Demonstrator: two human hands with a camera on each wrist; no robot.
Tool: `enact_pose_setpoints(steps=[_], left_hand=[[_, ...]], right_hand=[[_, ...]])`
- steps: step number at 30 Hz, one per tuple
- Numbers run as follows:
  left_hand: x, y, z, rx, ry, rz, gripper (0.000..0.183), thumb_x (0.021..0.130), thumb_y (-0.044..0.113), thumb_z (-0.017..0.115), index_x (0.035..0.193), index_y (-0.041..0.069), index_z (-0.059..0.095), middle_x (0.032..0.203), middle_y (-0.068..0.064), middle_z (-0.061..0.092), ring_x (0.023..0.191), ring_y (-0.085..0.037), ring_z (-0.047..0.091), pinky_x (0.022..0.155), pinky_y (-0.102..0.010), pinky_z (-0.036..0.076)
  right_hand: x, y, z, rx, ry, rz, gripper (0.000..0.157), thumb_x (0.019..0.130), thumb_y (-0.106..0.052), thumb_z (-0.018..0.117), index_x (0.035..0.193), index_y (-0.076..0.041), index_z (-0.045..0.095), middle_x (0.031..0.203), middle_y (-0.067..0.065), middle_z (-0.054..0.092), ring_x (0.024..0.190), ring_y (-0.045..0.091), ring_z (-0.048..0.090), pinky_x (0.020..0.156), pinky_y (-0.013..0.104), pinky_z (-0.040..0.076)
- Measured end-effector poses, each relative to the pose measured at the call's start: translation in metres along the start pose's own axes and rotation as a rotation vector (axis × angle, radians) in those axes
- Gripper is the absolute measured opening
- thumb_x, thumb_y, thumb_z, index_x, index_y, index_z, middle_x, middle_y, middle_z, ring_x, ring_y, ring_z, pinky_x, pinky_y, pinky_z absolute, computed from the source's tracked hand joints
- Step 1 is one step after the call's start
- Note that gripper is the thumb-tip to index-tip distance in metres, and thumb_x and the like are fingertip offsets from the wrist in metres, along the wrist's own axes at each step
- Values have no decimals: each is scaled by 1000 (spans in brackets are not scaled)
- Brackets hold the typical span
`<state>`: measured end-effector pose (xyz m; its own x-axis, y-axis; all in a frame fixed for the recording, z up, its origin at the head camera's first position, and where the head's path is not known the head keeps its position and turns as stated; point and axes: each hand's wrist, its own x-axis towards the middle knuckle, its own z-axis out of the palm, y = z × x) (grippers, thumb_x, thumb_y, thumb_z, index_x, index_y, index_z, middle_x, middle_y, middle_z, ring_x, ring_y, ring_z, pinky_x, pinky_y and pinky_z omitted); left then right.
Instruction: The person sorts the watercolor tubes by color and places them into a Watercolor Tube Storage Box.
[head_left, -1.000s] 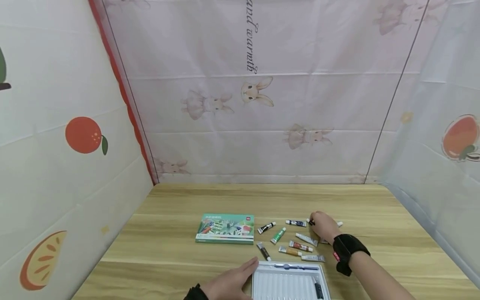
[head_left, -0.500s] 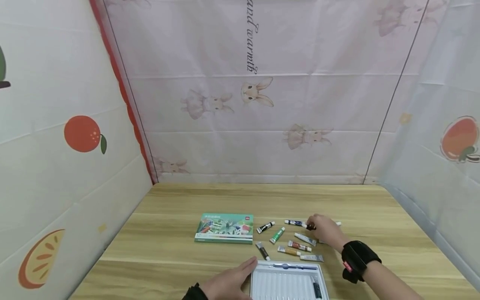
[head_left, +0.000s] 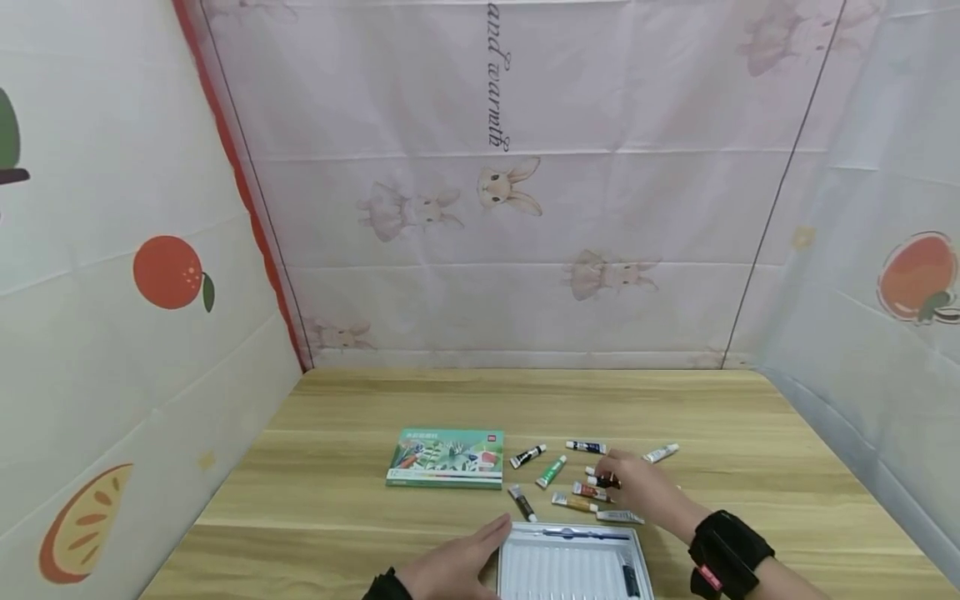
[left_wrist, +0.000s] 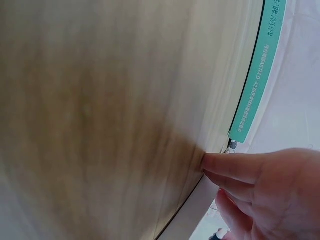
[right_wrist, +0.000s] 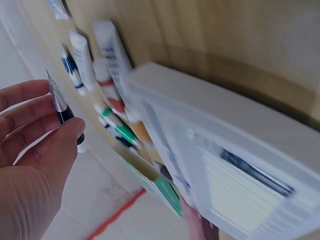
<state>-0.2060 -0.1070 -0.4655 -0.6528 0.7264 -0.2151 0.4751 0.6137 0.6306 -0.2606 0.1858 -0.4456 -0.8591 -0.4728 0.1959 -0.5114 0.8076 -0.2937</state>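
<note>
Between thumb and fingers, my right hand (head_left: 645, 487) pinches a black paint tube (right_wrist: 65, 112) with a white cap and a silver crimped end. It is above several paint tubes lying loose on the table, among them a green tube (head_left: 551, 472), a yellow-ochre tube (head_left: 574, 502) and a red-brown tube (head_left: 591, 492). My left hand (head_left: 457, 567) rests at the left side of a white ridged tray (head_left: 555, 562), its fingers fairly straight and touching the edge. A dark tube (head_left: 631, 581) lies in the tray's right part, and a thin brush (head_left: 585, 534) in its top slot.
A green illustrated box (head_left: 446, 458) lies left of the tubes. Farther right is a white tube (head_left: 661, 453), and a dark-blue tube (head_left: 586, 447) is at the back. Printed cloth walls (head_left: 450, 317) stand behind and on both sides of the wooden table (head_left: 337, 467).
My right hand has picked up the black tube and moved left and nearer with it, uncovering the white tube at the right. The left hand stays at the tray.
</note>
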Motion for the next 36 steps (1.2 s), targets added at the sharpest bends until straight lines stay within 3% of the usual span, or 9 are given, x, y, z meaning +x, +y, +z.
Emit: enact_pose_setpoints(steps=[6,16,26,36], left_hand=[[-1,-1,2,-12,-5,-3,88,65,51,55,132,11,16,135,-3,15,116,-8,21,89,-26,28],[-1,-3,3,-12,8,18,89,65,51,56,132,9,15,135,-5,13,117,-11,19,91,-27,26],[-1,0,1,38,20,36,89,65,52,55,132,9,15,135,-6,14,117,-12,19,90,-26,26],[-2,2,1,32,19,-29,88,63,51,57,131,11,18,134,-2,17,116,-8,20,90,-27,28]], right_hand=[[-10,-13,2,24,12,-133,23,62,-4,68,83,-10,61,74,-7,53,66,6,50,52,19,43],[-27,-31,6,16,-46,-120,23,62,-8,68,83,-16,62,86,-4,54,77,12,53,62,26,45],[-42,-35,7,130,-101,-264,24,65,-8,65,87,-18,61,86,-11,51,77,3,49,62,20,44],[-53,-36,8,231,-132,-367,26,69,-7,63,91,-20,58,90,-14,50,78,-1,47,63,17,43]])
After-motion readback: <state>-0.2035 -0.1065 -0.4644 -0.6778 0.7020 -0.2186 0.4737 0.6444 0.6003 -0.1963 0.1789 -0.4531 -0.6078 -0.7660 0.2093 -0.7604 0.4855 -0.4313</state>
